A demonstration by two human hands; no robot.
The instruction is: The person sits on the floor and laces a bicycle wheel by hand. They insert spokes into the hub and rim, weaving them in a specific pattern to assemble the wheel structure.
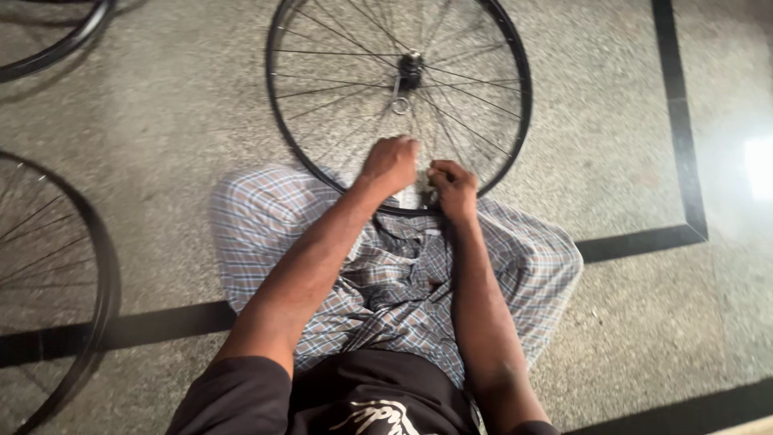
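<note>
Bike wheel [400,105] flat on floor [612,145], near rim resting at lap; L hand [390,163] fisted over spokes, R hand [452,188] curled closed at rim, grip contents unclear; prob light, stiff rim, thin spokes; grab by rim.

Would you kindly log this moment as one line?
left hand: fisted at spokes | right hand: closed by wheel rim | wheel flat on floor

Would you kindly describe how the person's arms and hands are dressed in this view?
Both forearms are bare, and the left hand and right hand wear no gloves; I can see no rings or watch. Short dark sleeves end above the elbows, part of a dark shirt with a pale printed design on the front. A checked cloth covers the lap.
</note>
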